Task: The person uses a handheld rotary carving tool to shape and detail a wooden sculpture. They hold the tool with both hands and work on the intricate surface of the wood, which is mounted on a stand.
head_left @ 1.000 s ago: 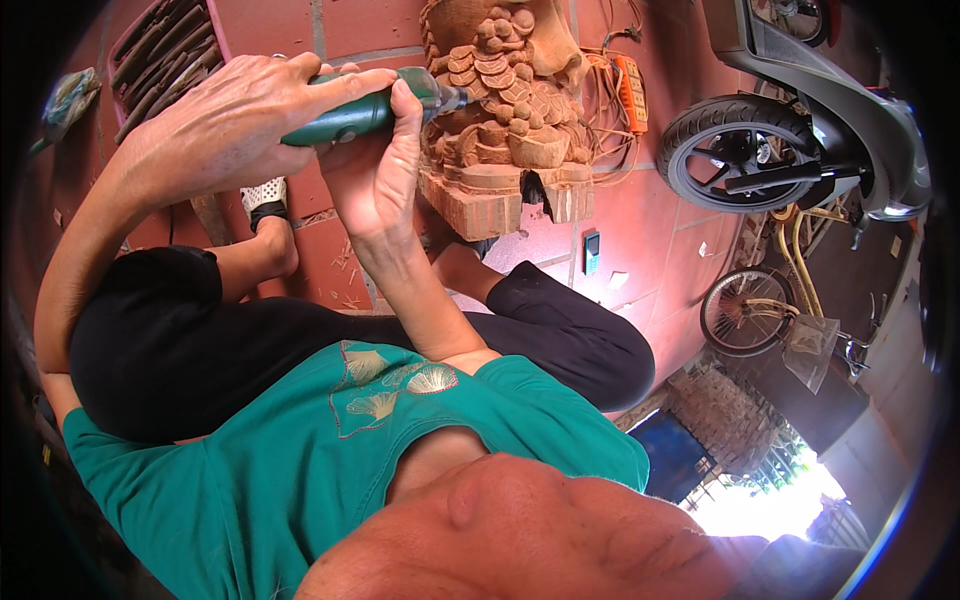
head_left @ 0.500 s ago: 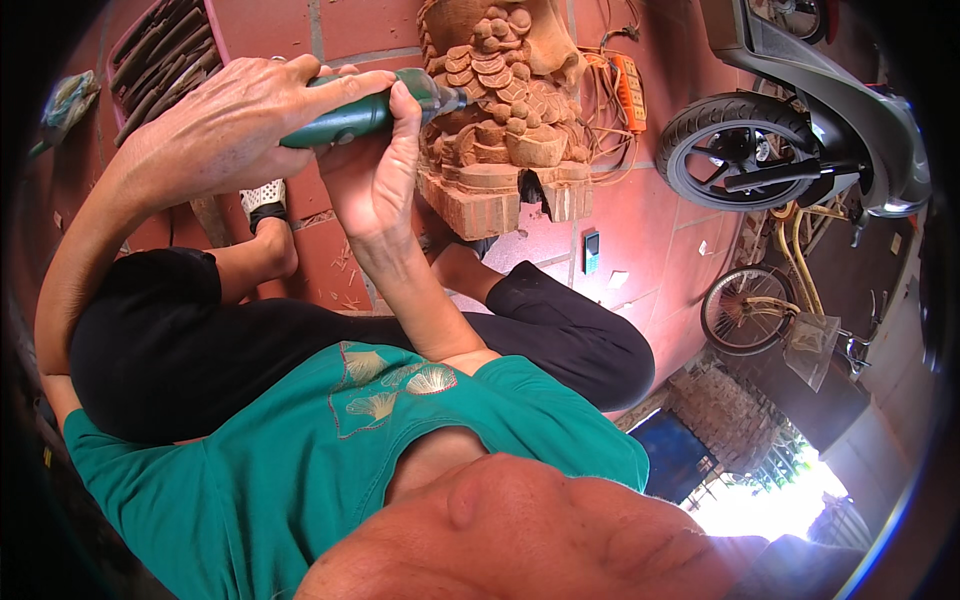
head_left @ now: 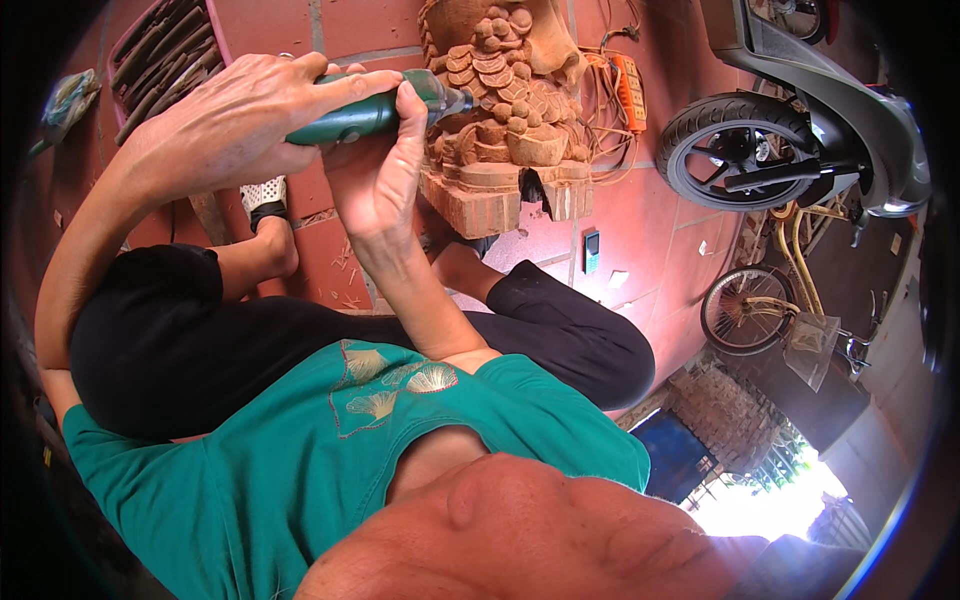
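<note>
Grips green cylindrical power tool (head_left: 355, 122) between left hand (head_left: 232, 125) and right hand (head_left: 375, 185), probably steadying it toward reddish-brown carved wooden sculpture (head_left: 540, 147) at right.

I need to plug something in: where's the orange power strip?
The power strip is upper right in the head view, between the carving and the motorbike wheel.

Our left arm (head_left: 75, 265) bends at the elbow and sweeps up the left side to the left wrist (head_left: 135, 180). The left hand (head_left: 230, 115) shows us its back, closed in a grip, its index finger (head_left: 345, 92) laid nearly straight toward the right. Our right arm (head_left: 425, 300) rises more directly, the inner side of the right wrist (head_left: 385, 240) turned up. Our right hand (head_left: 372, 185) shows its palm, the thumb (head_left: 410, 112) pointing upward (most of its other fingers are hidden).
</note>
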### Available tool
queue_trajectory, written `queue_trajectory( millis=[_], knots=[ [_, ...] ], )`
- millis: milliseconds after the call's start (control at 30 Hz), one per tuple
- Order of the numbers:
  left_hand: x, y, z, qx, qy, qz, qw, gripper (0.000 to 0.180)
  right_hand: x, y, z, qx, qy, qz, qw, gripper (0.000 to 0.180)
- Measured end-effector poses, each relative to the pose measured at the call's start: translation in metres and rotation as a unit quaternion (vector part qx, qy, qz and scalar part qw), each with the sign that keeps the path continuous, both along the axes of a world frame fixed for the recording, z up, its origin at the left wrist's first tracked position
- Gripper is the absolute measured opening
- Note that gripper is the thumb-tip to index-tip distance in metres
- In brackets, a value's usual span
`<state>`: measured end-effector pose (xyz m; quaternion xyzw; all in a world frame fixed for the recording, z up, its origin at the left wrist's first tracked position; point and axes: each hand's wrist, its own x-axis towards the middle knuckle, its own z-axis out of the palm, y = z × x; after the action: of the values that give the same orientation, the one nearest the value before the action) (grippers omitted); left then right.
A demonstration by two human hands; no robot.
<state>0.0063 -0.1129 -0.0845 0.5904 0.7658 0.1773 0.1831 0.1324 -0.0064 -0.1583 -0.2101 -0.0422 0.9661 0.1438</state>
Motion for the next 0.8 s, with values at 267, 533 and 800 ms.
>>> queue_trajectory(
  millis=[267, 533, 800],
  knots=[
    [0.002, 0.003, 0.005, 0.001, -0.001, 0.011, 1.000, 0.075, -0.001, 0.003, -0.004, 0.007, -0.001, -0.006, 1.000, 0.029],
    [0.003, 0.001, -0.005, 0.008, 0.011, 0.018, 1.000, 0.076, -0.002, 0.004, -0.001, -0.006, -0.013, -0.013, 1.000, 0.027],
    [0.002, -0.001, -0.003, 0.002, 0.016, 0.005, 1.000, 0.078, 0.000, 0.001, -0.001, 0.007, -0.015, -0.006, 1.000, 0.027]
  ],
)
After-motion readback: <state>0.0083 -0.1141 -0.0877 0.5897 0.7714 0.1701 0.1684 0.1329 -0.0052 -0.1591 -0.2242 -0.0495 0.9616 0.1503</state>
